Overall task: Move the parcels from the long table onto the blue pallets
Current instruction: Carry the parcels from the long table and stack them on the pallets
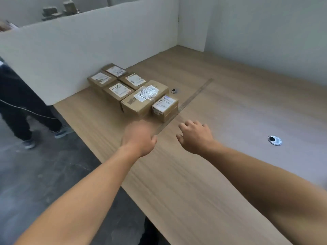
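Observation:
Several brown cardboard parcels with white labels lie grouped on the long wooden table, close to the white partition. Nearest me are a small parcel and a longer taped parcel; behind them lies one marked in black pen. My left hand hovers just short of the long parcel, blurred, holding nothing. My right hand hangs over the table to the right of the small parcel, fingers loosely curled and empty. No blue pallet is in view.
A white partition borders the table's far and left sides. Two round cable grommets sit in the tabletop. Another person's legs and shoes stand on the grey floor at left.

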